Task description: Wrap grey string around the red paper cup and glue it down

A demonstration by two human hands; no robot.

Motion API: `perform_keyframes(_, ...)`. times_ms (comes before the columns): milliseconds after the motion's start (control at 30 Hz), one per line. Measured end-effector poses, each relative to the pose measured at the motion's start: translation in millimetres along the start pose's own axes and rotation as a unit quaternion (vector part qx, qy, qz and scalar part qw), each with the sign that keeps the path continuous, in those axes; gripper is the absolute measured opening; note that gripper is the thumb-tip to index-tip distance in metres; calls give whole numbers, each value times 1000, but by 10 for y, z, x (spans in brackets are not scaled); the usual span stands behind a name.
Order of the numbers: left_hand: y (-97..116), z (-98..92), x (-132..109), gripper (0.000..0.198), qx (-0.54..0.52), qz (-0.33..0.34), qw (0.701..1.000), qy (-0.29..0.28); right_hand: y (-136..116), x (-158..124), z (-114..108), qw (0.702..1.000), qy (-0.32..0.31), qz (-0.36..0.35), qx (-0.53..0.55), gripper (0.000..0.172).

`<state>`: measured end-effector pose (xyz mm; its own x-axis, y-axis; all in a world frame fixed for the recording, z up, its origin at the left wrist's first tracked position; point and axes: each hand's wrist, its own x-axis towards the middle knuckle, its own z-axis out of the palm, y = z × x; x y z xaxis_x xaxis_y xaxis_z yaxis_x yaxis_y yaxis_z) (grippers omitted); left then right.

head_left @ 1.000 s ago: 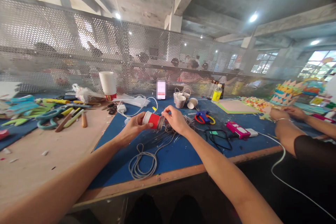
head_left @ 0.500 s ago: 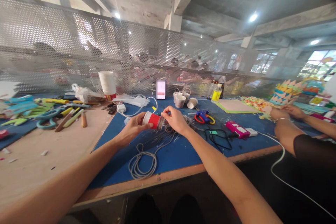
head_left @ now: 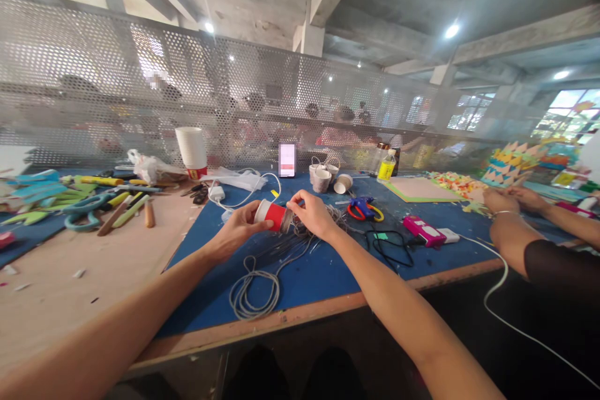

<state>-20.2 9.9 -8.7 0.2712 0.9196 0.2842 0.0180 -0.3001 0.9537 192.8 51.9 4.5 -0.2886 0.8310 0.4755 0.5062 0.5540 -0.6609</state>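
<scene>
Near the middle of the worktop (head_left: 309,275), above its blue mat, the left hand (head_left: 237,229) grips a red cup (head_left: 272,214) laid on its side, fingers wrapped round the white-rimmed end so the other end points right. The right hand (head_left: 313,212) meets that end with fingertips pinched closed on something thin, probably the grey cord (head_left: 255,287), though the pinch itself is too small to make out. Holding the cup sideways and clear of the mat looks like a way to let both hands work round its end. The cord trails from the hands down to a loose coil on the near side, slack enough to feed freely. Just right of the hands lie a blue glue gun (head_left: 360,207), a black cable (head_left: 389,249) and a pink tool (head_left: 424,230), all within easy reach. Farther off stand a phone (head_left: 287,159), propped upright facing the person, some small cups (head_left: 328,178) wrapped in cord, a white cup stack (head_left: 192,150) and a yellow bottle (head_left: 387,167). On the far left, scissors (head_left: 87,209) and sticks lie scattered on bare wood. At the right edge another person's hands (head_left: 510,200) rest beside coloured paper pieces (head_left: 457,184).
</scene>
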Motion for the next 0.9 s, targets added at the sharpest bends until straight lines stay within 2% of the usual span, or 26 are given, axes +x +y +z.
perform_keyframes(900,-44,-2,11,32,-10,-7,1000,-3,55,14,30,1000,-3,5,2,11)
